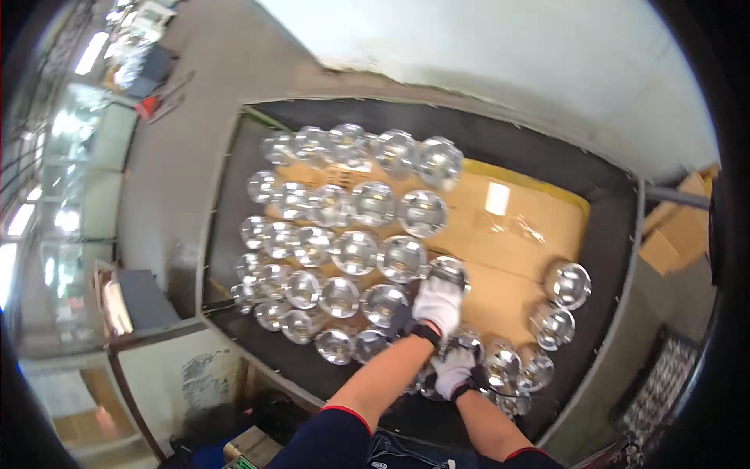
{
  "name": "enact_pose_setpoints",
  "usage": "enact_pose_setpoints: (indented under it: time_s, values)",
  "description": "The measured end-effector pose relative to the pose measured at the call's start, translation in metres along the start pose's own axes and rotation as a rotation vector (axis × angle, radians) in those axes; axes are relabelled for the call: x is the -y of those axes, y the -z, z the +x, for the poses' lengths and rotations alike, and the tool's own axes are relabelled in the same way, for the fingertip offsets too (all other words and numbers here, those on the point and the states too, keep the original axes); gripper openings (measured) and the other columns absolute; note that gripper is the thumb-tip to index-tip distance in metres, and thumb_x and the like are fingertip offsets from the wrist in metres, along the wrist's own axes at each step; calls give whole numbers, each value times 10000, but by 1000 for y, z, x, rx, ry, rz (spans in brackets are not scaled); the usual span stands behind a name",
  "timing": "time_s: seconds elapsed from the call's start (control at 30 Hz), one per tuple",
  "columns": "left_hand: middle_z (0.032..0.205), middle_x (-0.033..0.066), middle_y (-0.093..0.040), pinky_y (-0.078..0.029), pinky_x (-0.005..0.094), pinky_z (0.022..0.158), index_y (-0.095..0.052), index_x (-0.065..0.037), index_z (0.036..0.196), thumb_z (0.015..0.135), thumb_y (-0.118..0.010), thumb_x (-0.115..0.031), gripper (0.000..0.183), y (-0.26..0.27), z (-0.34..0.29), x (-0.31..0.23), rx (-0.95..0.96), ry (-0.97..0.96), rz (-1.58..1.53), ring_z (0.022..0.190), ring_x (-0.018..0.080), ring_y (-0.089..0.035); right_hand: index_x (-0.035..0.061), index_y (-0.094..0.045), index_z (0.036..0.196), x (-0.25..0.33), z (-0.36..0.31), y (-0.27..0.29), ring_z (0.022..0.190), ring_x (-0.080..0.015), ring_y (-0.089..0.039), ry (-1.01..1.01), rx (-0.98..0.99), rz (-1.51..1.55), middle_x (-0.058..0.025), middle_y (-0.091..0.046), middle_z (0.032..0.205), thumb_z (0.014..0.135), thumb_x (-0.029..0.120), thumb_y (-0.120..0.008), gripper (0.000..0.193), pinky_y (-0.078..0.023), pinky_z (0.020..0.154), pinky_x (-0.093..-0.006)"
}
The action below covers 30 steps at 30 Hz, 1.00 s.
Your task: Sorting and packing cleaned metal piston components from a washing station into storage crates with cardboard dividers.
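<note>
Clear round glass globes stand in rows on a brown cardboard sheet (pixel 500 281); one is a globe (pixel 357 252) in the middle of the left group. My left hand (pixel 439 305), in a white glove, has its fingers wrapped on a glass globe (pixel 449 270) at the right end of a row. Lower and to the right, my gloved right hand (pixel 455 370) grips another glass globe (pixel 467 341) close to my body. The undersides of both globes are hidden. Beside my right hand stands a further globe (pixel 501 363).
A dark-lined, low-walled table (pixel 609 258) surrounds the cardboard. Two globes, one a globe (pixel 568 283), stand along its right side. A white wall (pixel 500 39) rises behind. Cardboard boxes (pixel 680 234) lie at the right. A grey folder-like object (pixel 147 299) sits at the left.
</note>
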<state>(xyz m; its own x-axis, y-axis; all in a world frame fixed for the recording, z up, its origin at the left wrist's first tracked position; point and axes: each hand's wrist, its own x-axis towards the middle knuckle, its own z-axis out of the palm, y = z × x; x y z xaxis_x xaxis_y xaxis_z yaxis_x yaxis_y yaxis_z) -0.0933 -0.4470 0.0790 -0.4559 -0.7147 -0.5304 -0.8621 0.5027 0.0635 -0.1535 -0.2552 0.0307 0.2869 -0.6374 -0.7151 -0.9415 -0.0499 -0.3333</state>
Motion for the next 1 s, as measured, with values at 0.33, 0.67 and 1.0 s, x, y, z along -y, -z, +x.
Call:
enact_pose_setpoints:
  time_s: [0.33, 0.67, 1.0]
  values:
    - [1335, 233, -555, -452, 444, 1036, -411, -26, 1443, 933, -605, -329, 624, 26, -282, 52, -34, 119, -625, 1216, 396, -545, 312, -611, 1344, -14, -3, -10, 1411, -441, -366, 3, 93, -142, -260, -433, 1491, 615, 625, -775, 810, -289, 1176, -497]
    - [1413, 300, -514, -377, 408, 1131, -405, 26, 1475, 917, -644, -489, 796, -68, -688, 68, -411, 1041, -862, 1335, 423, -485, 213, -597, 1374, 92, -62, 136, 1173, -375, -606, -36, -141, -319, -237, -644, 1203, 702, 503, -747, 747, -479, 1002, -453]
    - [1004, 206, -655, -532, 422, 802, -573, 10, 1302, 800, -821, -323, 652, -120, -933, -44, -1206, 1667, -401, 914, 376, -645, 79, -451, 1491, 585, -245, 46, 1192, -189, -614, 1380, -98, 249, -121, -650, 1311, 764, 78, -824, 817, -516, 982, -340]
